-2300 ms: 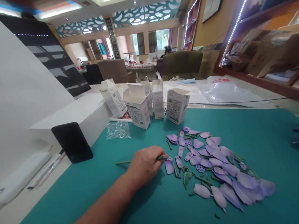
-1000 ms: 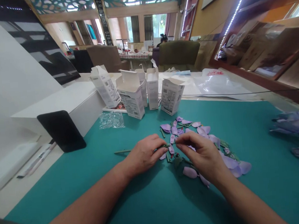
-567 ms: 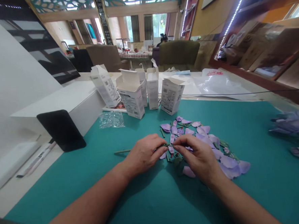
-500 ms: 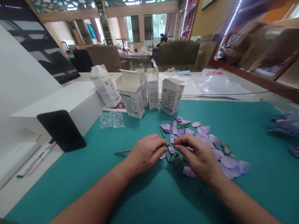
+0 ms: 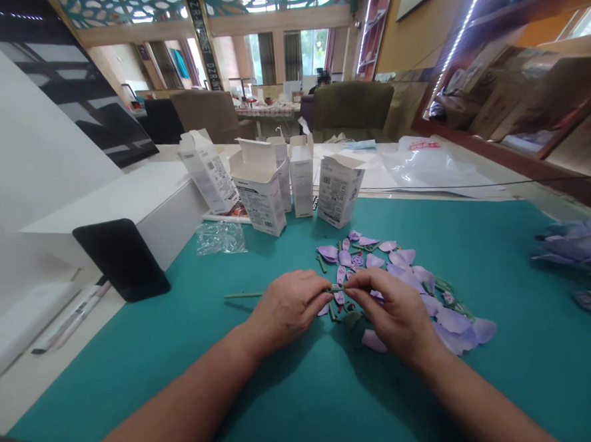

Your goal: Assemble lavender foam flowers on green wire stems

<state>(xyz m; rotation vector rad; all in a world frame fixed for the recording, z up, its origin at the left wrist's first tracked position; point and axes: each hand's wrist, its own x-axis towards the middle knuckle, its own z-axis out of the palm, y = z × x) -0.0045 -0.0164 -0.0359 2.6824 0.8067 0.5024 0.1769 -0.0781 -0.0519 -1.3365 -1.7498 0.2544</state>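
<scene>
My left hand point(image 5: 293, 306) is closed around a thin green stem point(image 5: 241, 296), whose long end sticks out to the left past the wrist side. Thumb and fingertips of my right hand point(image 5: 393, 305) pinch the stem's other end, or a small green piece on it; the fingers hide the joint. Just behind and beside the fingertips lie loose purple petals point(image 5: 402, 258) and small green pieces point(image 5: 322, 265), some with red bits. A larger heap of purple petals point(image 5: 455, 324) is to the right of my right hand. A pale purple petal point(image 5: 373, 340) lies near its wrist.
The work lies on a green mat point(image 5: 184, 361). Opened white boxes point(image 5: 259, 200) stand behind it, near crumpled clear plastic point(image 5: 220, 238). A black phone point(image 5: 122, 259) leans at the left. Purple flowers point(image 5: 572, 244) lie at the far right, and a plastic bag point(image 5: 432, 166) lies at the back.
The hands have barely moved, staying fingertip to fingertip. The stem's left end has risen slightly and lies more level.
</scene>
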